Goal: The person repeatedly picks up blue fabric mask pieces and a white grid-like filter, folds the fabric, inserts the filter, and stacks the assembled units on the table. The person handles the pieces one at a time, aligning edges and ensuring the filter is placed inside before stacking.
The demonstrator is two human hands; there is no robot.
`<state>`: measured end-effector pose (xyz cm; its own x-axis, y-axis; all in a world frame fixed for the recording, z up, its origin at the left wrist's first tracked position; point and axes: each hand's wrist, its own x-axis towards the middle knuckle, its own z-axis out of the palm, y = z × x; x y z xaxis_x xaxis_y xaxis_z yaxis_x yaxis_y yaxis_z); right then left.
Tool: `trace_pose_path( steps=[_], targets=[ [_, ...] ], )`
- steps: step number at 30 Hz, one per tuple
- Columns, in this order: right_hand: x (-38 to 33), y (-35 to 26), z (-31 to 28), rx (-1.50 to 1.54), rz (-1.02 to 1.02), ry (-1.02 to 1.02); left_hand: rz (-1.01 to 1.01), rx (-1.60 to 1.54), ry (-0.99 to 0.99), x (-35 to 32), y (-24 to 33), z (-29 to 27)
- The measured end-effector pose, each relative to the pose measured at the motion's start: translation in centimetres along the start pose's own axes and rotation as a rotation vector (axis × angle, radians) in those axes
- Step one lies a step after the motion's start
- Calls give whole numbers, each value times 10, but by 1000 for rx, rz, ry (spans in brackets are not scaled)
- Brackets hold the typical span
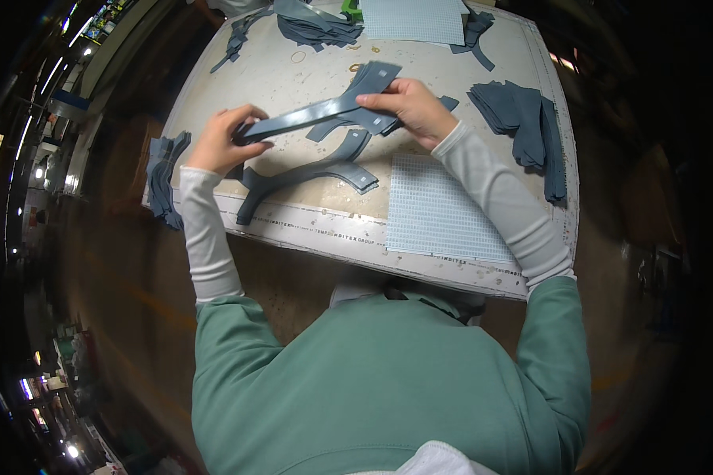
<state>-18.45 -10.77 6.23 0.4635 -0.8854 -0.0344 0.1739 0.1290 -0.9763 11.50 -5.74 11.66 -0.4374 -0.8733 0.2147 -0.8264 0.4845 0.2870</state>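
Observation:
Between my two hands, raised over the table, stretches a stack of dark blue-grey Y-shaped cut pieces (309,115) with small pale labels on the forked ends. My left hand (228,138) grips the narrow end, thumb below and fingers above. At the forked end my right hand (413,109) pinches the stack, thumb on top; its other fingers are partly hidden behind. Just below, a second Y-shaped stack (301,178) lies on the table, its fork toward the right. Part of another stack (325,129) shows behind the held one.
A white-topped table (238,87) carries more bundles of pieces (523,119) at the right, at the left edge (165,178) and at the far side (313,28). A label sheet (444,210) lies near right, others (416,20) at the back. Several rubber bands (298,57) lie about.

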Motion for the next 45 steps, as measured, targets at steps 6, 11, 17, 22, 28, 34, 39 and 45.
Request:
trace_pose_path(
  steps=[6,11,17,22,28,34,39,45],
  targets=[
    [10,64,40,-302,146,62,-216,80,-237,-52,-11,30],
    [7,68,29,-733,-156,108,-266,22,-166,-63,-20,58],
    [-20,28,-34,-777,-314,122,-121,5,-35,-39,6,57],
    [-58,24,-68,-1030,-207,53,102,-194,76,15,55,58],
    [-85,41,-59,-938,-150,12,342,-502,202,87,119,89],
    [-93,36,-63,-898,-291,-30,56,-945,76,109,129,139],
    [-96,41,-54,-977,-280,-62,-58,-1089,-60,103,115,151],
    [-99,12,-83,-844,-311,180,-219,-1053,-290,99,114,139]
  ],
)
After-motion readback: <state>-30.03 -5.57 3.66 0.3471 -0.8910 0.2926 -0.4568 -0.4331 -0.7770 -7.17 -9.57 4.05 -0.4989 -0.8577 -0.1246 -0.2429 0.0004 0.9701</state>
